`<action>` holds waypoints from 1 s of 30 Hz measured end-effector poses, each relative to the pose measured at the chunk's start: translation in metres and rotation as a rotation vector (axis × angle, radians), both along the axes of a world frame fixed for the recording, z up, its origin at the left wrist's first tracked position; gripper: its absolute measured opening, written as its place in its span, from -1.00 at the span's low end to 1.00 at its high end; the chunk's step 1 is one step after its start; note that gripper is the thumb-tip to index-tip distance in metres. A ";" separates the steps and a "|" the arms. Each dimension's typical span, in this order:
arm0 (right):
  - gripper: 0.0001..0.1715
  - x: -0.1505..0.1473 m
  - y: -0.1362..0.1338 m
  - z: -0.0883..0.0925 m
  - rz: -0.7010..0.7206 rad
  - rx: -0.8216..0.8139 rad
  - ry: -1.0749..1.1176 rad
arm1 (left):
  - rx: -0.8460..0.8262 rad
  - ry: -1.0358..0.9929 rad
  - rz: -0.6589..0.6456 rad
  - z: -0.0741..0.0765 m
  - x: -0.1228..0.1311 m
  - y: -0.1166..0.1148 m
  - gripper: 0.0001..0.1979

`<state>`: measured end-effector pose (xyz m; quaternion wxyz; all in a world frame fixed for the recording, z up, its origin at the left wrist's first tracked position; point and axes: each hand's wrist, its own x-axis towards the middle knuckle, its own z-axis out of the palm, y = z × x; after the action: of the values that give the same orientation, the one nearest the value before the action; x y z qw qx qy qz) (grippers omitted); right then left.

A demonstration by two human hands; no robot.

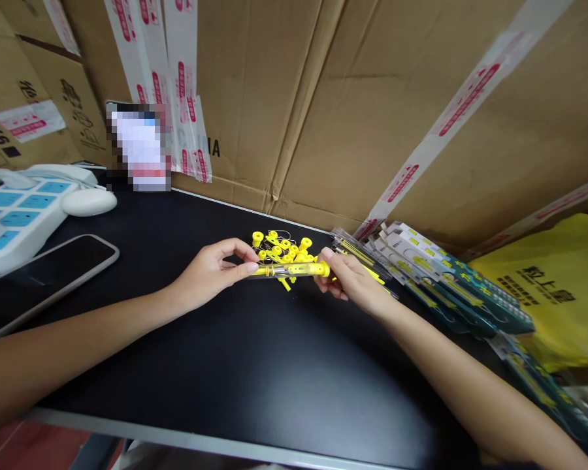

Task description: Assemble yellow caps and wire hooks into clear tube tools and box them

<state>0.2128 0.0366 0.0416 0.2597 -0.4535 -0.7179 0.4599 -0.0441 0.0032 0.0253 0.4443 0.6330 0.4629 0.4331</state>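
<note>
Between my two hands lies a slim clear tube [294, 269] with yellow parts and thin metal pieces inside. My left hand [220, 264] pinches its left end between thumb and fingers. At the other end, my right hand [345, 274] is closed around the yellow cap [322, 268]. Just behind the tube, a small heap of yellow plastic pieces [277, 245] with thin wires sits on the black table [255, 372]; the tube partly hides it. Several slim clear tubes with yellow parts [357, 251] lie beyond my right hand.
Several packaged sets [436, 274] are stacked at the right, beside a yellow bag [558, 287]. On the left are a phone [44, 274], a white power strip [29, 209] and a white oval object [89, 202]. Large cardboard boxes [372, 98] wall off the table's back edge.
</note>
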 end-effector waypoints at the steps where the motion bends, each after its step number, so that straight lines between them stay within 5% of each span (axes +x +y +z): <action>1: -0.32 -0.001 0.000 0.000 0.001 0.001 -0.015 | 0.004 0.010 -0.005 0.000 0.000 0.000 -0.81; 14: -0.32 -0.004 -0.003 -0.005 -0.011 -0.021 0.021 | -0.112 -0.105 -0.007 -0.002 -0.001 0.001 -0.78; 20: -0.62 -0.002 -0.003 0.001 0.031 0.015 0.188 | -0.175 -0.203 -0.002 -0.005 -0.004 0.005 -0.78; 24: -0.51 -0.005 -0.006 0.000 0.116 0.039 0.248 | -0.191 -0.213 0.004 -0.004 -0.003 0.004 -0.77; 30: -0.62 -0.009 -0.009 -0.004 0.120 0.032 0.215 | -0.283 -0.322 -0.024 0.000 -0.001 0.000 -0.70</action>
<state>0.2042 0.0277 0.0376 0.3147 -0.3536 -0.7189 0.5090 -0.0455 0.0032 0.0256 0.6022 0.4926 0.4346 0.4537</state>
